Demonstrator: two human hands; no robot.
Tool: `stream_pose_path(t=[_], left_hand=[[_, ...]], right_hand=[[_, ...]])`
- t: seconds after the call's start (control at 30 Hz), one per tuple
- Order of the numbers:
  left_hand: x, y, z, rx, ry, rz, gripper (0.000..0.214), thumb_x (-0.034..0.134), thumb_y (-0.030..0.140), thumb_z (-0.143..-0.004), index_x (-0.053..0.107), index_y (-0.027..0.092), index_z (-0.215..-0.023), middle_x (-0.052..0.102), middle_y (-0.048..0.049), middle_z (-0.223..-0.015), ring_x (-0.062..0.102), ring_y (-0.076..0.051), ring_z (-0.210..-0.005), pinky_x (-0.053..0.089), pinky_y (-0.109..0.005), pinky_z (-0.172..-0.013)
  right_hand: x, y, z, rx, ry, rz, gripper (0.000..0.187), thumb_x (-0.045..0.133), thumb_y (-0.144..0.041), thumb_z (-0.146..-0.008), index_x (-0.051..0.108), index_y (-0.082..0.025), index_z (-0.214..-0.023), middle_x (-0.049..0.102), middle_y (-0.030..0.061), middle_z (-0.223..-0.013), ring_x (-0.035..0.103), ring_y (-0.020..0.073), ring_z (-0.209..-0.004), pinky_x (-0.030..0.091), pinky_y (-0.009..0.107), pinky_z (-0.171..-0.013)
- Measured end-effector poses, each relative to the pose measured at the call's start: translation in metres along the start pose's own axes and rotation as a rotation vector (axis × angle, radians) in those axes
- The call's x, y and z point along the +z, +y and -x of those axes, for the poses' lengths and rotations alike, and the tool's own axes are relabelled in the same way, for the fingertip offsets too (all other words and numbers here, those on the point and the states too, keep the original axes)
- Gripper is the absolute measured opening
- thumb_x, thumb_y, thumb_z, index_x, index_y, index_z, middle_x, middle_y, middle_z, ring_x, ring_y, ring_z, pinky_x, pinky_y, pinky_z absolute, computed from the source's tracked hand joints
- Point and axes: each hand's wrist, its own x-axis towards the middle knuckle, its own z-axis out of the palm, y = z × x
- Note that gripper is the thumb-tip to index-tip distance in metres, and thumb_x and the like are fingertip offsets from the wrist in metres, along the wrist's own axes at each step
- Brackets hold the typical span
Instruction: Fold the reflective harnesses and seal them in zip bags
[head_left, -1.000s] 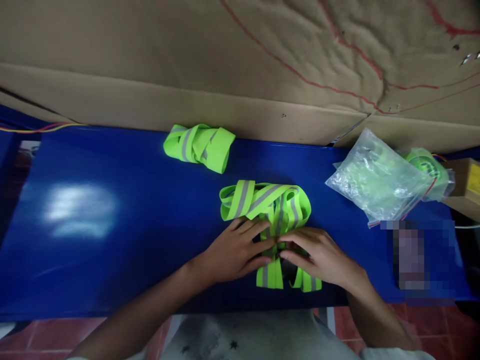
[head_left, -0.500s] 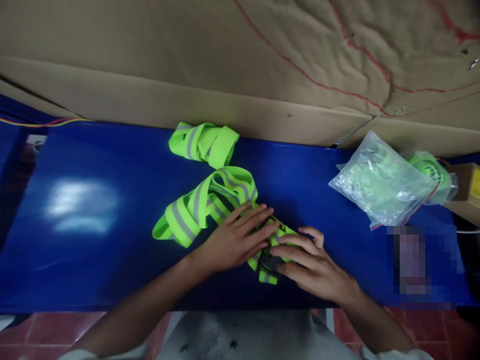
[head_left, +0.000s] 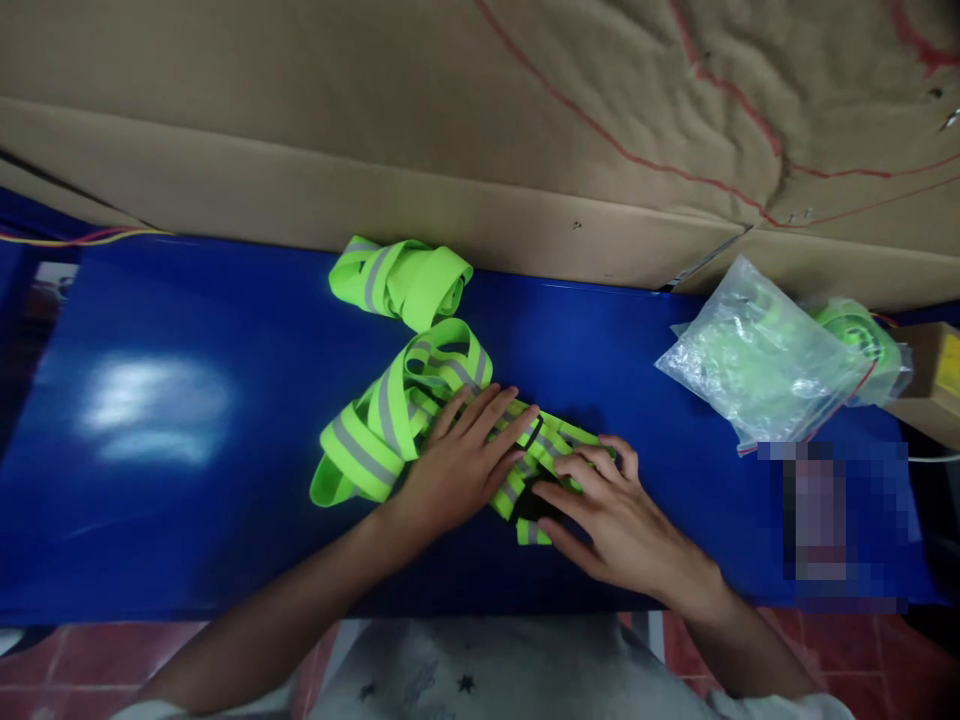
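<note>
A neon-yellow reflective strap (head_left: pixel 364 452) with grey stripes lies loosely looped on the blue table. My left hand (head_left: pixel 459 462) rests flat over its middle part, fingers stretched out and slightly spread. Beside it, my right hand (head_left: pixel 626 525) lies over the right end of the strap, its fingers apart and bent, touching the webbing near a black buckle (head_left: pixel 531 498). Those fingers partly hide the buckle. A short strap end (head_left: pixel 532 533) sticks out below it. Behind the looped part sits a second bundle of the same strap (head_left: pixel 401 282).
At the right lie a clear zip bag (head_left: pixel 765 365) with neon-green contents and another bagged roll (head_left: pixel 862 335). A small cardboard box (head_left: pixel 926 385) stands beyond them. Brown cardboard (head_left: pixel 315 190) walls off the table's back edge. A blurred-out patch (head_left: pixel 821 520) covers something at the front right.
My left hand has slid slightly left and up along the strap. The right hand's fingers have shifted over the strap, which now lies more spread out between the hands.
</note>
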Motion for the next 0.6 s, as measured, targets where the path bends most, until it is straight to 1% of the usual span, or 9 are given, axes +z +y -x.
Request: stream_pose_path(t=[0.07,0.13,0.2,0.27,0.37,0.43,0.5,0.57,0.6], left_hand=[[-0.001,-0.003,-0.001,-0.026,-0.001,0.006,0.047,0.053,0.034,-0.104,0.053,0.021,-0.150,0.053,-0.0144,-0.155,0.049,-0.034,-0.145,0.035,-0.056,-0.123],[-0.003,-0.006,-0.002,-0.070,0.009,0.017,0.047,0.053,0.033,-0.104,0.054,0.020,-0.149,0.054,-0.0149,-0.154,0.051,-0.033,-0.144,0.033,-0.055,-0.123],[-0.006,-0.008,-0.002,-0.119,0.035,0.037,0.043,0.053,0.030,-0.104,0.057,0.018,-0.145,0.057,-0.0141,-0.151,0.054,-0.032,-0.141,0.032,-0.053,-0.124],[-0.009,-0.012,-0.002,-0.164,0.095,0.057,0.034,0.053,0.026,-0.104,0.063,0.018,-0.135,0.064,-0.0120,-0.142,0.060,-0.029,-0.133,0.034,-0.051,-0.121],[-0.014,-0.016,-0.002,-0.207,0.226,0.058,0.018,0.057,0.020,-0.101,0.070,0.019,-0.114,0.075,-0.0075,-0.118,0.069,-0.025,-0.110,0.040,-0.048,-0.110],[-0.017,-0.018,-0.002,-0.217,0.283,0.051,0.012,0.060,0.017,-0.099,0.069,0.020,-0.107,0.076,-0.0053,-0.107,0.071,-0.024,-0.099,0.042,-0.047,-0.104],[-0.020,-0.016,-0.001,-0.208,0.331,0.045,0.017,0.061,0.013,-0.097,0.067,0.019,-0.112,0.076,-0.0066,-0.109,0.071,-0.024,-0.100,0.044,-0.047,-0.102],[-0.022,-0.011,-0.001,-0.144,0.377,0.081,0.031,0.063,0.010,-0.094,0.063,0.019,-0.123,0.073,-0.0104,-0.117,0.068,-0.026,-0.108,0.047,-0.046,-0.102],[-0.023,-0.008,0.000,-0.076,0.378,0.124,0.037,0.064,0.009,-0.093,0.061,0.019,-0.128,0.071,-0.0119,-0.120,0.067,-0.026,-0.112,0.049,-0.045,-0.101]], right_hand=[[0.004,0.002,0.001,-0.056,0.109,0.068,0.019,0.062,-0.028,-0.097,0.069,-0.024,-0.114,0.066,0.0050,-0.109,0.055,0.0240,-0.115,0.026,0.050,-0.115],[0.006,0.006,0.003,-0.100,0.282,0.141,0.017,0.064,-0.024,-0.092,0.070,-0.023,-0.109,0.066,0.0051,-0.106,0.055,0.0239,-0.113,0.024,0.051,-0.116],[0.005,0.009,0.005,-0.098,0.431,0.206,0.015,0.065,-0.023,-0.089,0.071,-0.025,-0.103,0.064,0.0040,-0.103,0.054,0.0232,-0.111,0.024,0.050,-0.116],[0.002,0.012,0.005,-0.071,0.520,0.258,0.013,0.065,-0.022,-0.088,0.072,-0.028,-0.097,0.061,0.0028,-0.101,0.054,0.0224,-0.109,0.025,0.049,-0.115],[-0.004,0.016,0.004,-0.046,0.600,0.322,0.011,0.065,-0.024,-0.088,0.073,-0.030,-0.093,0.059,0.0024,-0.102,0.053,0.0228,-0.109,0.027,0.048,-0.111],[-0.007,0.018,0.004,-0.053,0.635,0.338,0.010,0.064,-0.031,-0.091,0.073,-0.031,-0.093,0.058,0.0030,-0.101,0.053,0.0235,-0.106,0.032,0.046,-0.104],[-0.006,0.018,0.003,-0.077,0.603,0.315,0.014,0.064,-0.041,-0.094,0.073,-0.030,-0.094,0.060,0.0035,-0.098,0.054,0.0233,-0.101,0.036,0.043,-0.094],[-0.002,0.016,0.002,-0.112,0.485,0.279,0.019,0.067,-0.047,-0.094,0.073,-0.030,-0.097,0.063,0.0036,-0.098,0.055,0.0225,-0.098,0.039,0.041,-0.089],[0.002,0.014,0.001,-0.133,0.410,0.260,0.019,0.068,-0.047,-0.094,0.073,-0.030,-0.099,0.066,0.0034,-0.100,0.055,0.0223,-0.099,0.040,0.040,-0.090]])
